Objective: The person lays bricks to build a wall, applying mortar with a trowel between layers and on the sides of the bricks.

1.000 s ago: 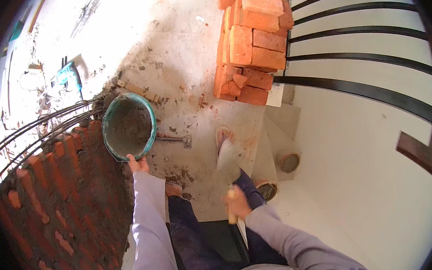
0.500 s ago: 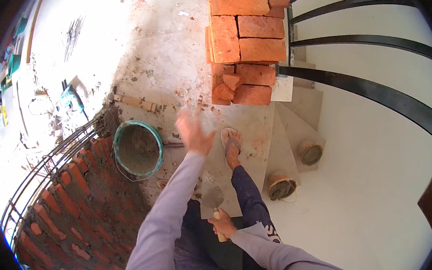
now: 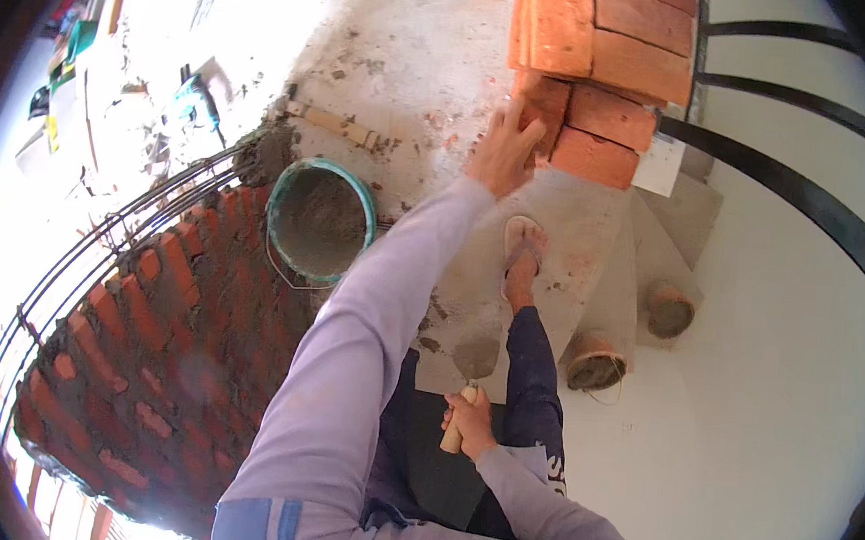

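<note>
My left hand [image 3: 503, 153] reaches up to the lower front of a stack of red bricks [image 3: 560, 23], its fingers bent and apart against the broken pieces there; whether they grip one is unclear. My right hand [image 3: 474, 421] is wrapped round the wooden handle of a trowel [image 3: 475, 356], held low between my legs, blade pointing away from me. A turquoise bucket of grey mortar [image 3: 310, 223] stands left of my left forearm, beside a curved, mortar-smeared brick wall [image 3: 140, 370].
Thin steel rods [image 3: 129, 234] run along the wall's top. A drill [image 3: 193, 103] and wooden batten [image 3: 327, 122] lie behind the bucket. Right are black railing bars [image 3: 780, 179], winding steps [image 3: 681, 227] with two mortar-filled containers [image 3: 670, 309] [image 3: 596, 370], and a white wall [image 3: 741, 442].
My left hand has left the bucket's rim and moved up and right to the bricks. My right hand still grips the trowel, now lower down. The view has shifted.
</note>
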A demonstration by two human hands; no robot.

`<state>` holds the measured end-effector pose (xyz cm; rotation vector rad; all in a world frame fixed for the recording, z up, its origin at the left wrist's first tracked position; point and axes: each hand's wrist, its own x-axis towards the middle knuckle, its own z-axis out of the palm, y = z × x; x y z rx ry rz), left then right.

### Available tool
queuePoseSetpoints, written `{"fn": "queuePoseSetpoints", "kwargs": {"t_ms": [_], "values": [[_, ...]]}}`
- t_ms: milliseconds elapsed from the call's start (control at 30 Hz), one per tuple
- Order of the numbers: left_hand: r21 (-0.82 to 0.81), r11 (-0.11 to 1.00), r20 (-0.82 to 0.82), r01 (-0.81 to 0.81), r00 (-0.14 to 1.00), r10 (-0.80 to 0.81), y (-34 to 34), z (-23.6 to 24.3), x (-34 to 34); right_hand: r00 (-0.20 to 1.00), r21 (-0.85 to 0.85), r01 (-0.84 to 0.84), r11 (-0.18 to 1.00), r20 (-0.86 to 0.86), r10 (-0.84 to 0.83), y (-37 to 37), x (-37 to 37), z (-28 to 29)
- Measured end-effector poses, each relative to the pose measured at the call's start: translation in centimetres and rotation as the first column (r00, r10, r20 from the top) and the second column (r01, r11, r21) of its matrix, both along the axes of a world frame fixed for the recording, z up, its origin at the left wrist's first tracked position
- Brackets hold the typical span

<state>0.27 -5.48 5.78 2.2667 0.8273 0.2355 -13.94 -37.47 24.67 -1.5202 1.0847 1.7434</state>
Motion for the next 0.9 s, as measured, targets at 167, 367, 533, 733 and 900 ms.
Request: {"fn": "queuePoseSetpoints", "kwargs": {"t_ms": [167,367,533,733,900], "values": [[-0.091,0.966,-0.192,-0.242,0.956,0.222,-3.2,-9.1,-12.7,0.999,-0.012,-0.028,1.000,-0.038,0.027,1.1,-0.3,-0.2],[0.205,0.908,-0.553,-0.366,0.722,0.416,4.8,-11.0,-17.7,0.994,-0.024,-0.109,0.994,-0.017,0.108,0.8,-0.3,-0.3],[-0.299,0.850,-0.283,-0.434,0.891,0.355,1.1,-7.5,-5.9,0.993,0.026,-0.104,0.994,-0.051,0.105,1.0,-0.5,-1.0],[-0.365,0.754,-0.500,-0.546,0.798,0.336,-1.9,-4.4,3.4,0.997,0.073,-0.058,0.996,0.054,0.054,1.4,0.2,-1.1],[-0.169,0.793,-0.505,-0.585,0.742,0.440,-4.4,-5.4,3.0,0.999,0.052,-0.043,0.998,0.026,0.041,2.4,0.0,-1.2]]}}
